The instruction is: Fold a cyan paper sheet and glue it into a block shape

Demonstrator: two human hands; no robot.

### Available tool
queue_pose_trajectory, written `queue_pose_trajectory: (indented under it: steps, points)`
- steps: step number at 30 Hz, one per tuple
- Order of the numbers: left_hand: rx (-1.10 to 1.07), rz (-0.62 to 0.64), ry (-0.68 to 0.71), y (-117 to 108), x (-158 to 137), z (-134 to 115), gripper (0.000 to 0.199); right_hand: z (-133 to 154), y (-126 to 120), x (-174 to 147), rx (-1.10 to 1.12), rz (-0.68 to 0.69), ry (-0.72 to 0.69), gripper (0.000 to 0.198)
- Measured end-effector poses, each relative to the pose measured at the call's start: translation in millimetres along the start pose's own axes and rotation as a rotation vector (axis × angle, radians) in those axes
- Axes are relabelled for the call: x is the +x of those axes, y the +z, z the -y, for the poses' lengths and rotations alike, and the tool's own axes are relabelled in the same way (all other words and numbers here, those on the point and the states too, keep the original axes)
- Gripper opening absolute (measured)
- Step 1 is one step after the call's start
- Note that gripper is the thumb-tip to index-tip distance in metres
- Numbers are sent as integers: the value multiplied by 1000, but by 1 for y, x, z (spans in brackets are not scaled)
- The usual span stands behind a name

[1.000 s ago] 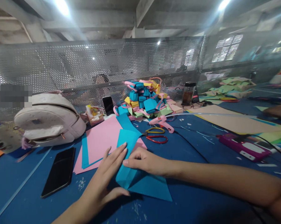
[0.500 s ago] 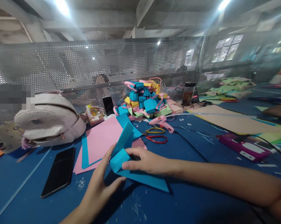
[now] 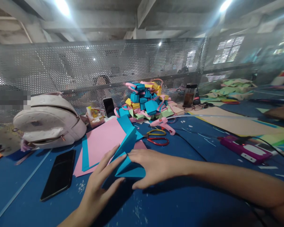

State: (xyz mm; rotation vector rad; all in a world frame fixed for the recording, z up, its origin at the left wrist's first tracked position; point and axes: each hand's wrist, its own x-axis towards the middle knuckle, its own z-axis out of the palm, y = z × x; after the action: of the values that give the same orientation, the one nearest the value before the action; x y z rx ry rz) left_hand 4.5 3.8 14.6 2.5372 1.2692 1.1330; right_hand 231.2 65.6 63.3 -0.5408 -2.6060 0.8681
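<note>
A sheet of blue paper [image 3: 127, 141], partly folded with one flap standing up, is between my two hands above the blue table. My left hand [image 3: 100, 179] steadies its left side, fingertips along the fold and thumb below it. My right hand [image 3: 156, 165] curves round the right part of the paper, with the thumb low in front and the fingers at the back. The right hand hides some of the folded part. Behind the paper lie pink sheets [image 3: 104, 138] and scissors with one yellow and one red handle [image 3: 159, 142].
Near the scissors rests a pink glue gun [image 3: 164, 124]. Small paper boxes [image 3: 151, 107] are heaped against the perforated metal screen [image 3: 73, 63]. A dark phone [image 3: 59, 173] and a white backpack [image 3: 49, 123] are on the left. To the right sits a purple power strip [image 3: 244, 149].
My right hand has shifted its grip, opening its thumb downward and round the paper's right part. The long lower flap has come up. My left fingers have moved onto the fold.
</note>
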Motion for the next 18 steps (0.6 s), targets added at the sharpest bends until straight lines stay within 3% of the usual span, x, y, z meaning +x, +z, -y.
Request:
queue_pose_trajectory:
  steps: [3, 7, 14, 18]
  points:
    - [17, -15, 19, -1, 2, -1, 50, 1, -10, -2, -181, -28, 10, 22]
    - [59, -9, 31, -4, 5, 0, 50, 1, -20, -2, -288, -81, -18, 9]
    - [61, 89, 61, -20, 19, -3, 56, 0, -28, 3, -638, -132, -221, 13]
    - [54, 62, 88, -34, 24, -2, 56, 2, -41, 16, -967, -178, -429, 15]
